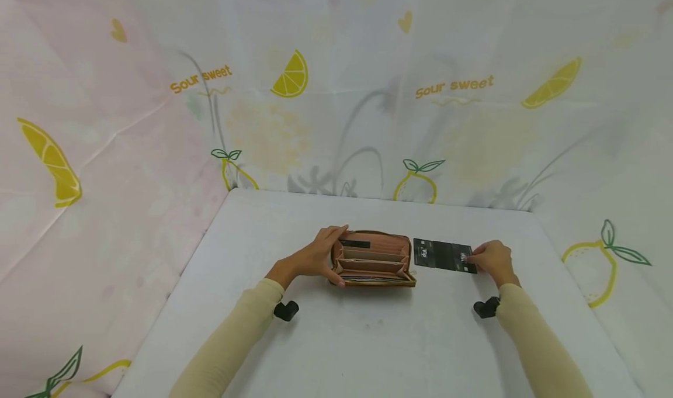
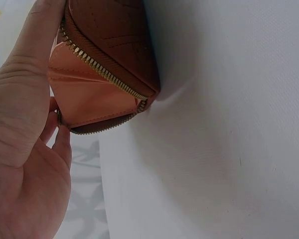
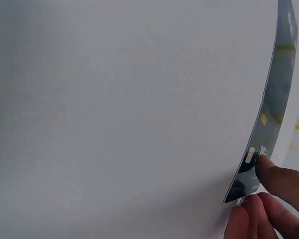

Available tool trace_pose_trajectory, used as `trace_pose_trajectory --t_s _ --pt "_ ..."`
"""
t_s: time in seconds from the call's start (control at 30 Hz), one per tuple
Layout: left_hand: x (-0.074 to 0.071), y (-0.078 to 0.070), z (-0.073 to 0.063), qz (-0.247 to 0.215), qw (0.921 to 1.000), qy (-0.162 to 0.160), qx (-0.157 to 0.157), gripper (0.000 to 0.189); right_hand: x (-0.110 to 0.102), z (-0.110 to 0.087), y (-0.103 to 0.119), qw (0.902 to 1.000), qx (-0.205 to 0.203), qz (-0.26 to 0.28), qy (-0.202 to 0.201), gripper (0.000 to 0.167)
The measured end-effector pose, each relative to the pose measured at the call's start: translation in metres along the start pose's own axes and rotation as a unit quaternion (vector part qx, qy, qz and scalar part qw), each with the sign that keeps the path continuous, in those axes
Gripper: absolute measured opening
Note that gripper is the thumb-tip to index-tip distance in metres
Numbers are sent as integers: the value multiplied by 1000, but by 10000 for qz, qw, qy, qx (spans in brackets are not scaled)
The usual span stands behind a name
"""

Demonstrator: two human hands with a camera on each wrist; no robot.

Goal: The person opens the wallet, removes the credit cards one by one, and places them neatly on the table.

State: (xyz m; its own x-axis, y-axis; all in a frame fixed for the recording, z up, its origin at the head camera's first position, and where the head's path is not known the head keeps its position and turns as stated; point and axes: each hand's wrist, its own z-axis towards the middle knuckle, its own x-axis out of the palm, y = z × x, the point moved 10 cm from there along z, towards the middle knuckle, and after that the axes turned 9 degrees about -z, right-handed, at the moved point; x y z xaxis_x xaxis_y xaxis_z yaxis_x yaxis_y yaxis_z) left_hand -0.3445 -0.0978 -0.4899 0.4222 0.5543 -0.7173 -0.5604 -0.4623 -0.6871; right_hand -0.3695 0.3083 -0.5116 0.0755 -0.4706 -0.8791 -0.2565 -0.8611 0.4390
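Note:
A brown zip-around wallet [image 1: 374,256] stands unzipped on the table, its pleated compartments spread and facing up. My left hand [image 1: 314,259] grips its left end, thumb at the near edge and fingers at the far edge. Brass zip teeth [image 2: 97,64] line the gaping end in the left wrist view. To the wallet's right, black cards with "Vip" lettering [image 1: 425,253] lie in a row. The rightmost black card [image 3: 250,169] is pinched between the thumb and fingers of my right hand [image 1: 495,261], its end slightly raised. Some edges of flat contents show in the wallet's near pocket.
The white tabletop [image 1: 378,345] spreads around both hands. Behind it and at the sides hangs a lemon-print cloth [image 1: 347,135]. A black wrist-camera mount [image 1: 286,311] sits by the left wrist and another black mount [image 1: 486,307] by the right.

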Motion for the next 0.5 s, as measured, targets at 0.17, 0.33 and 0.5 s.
trace_pose_trajectory --t_s 0.17,0.33,0.5 --pt "-1 1 -1 -14 10000 0 -30 134 -5 3 29 9983 -510 -94 -273 28" --pt "-1 -1 0 -26 10000 -34 63 134 -17 -3 94 9844 -1505 -8 -913 22" --pt "0 0 1 61 10000 -29 54 135 -19 -23 171 9600 -2543 61 -1169 16"
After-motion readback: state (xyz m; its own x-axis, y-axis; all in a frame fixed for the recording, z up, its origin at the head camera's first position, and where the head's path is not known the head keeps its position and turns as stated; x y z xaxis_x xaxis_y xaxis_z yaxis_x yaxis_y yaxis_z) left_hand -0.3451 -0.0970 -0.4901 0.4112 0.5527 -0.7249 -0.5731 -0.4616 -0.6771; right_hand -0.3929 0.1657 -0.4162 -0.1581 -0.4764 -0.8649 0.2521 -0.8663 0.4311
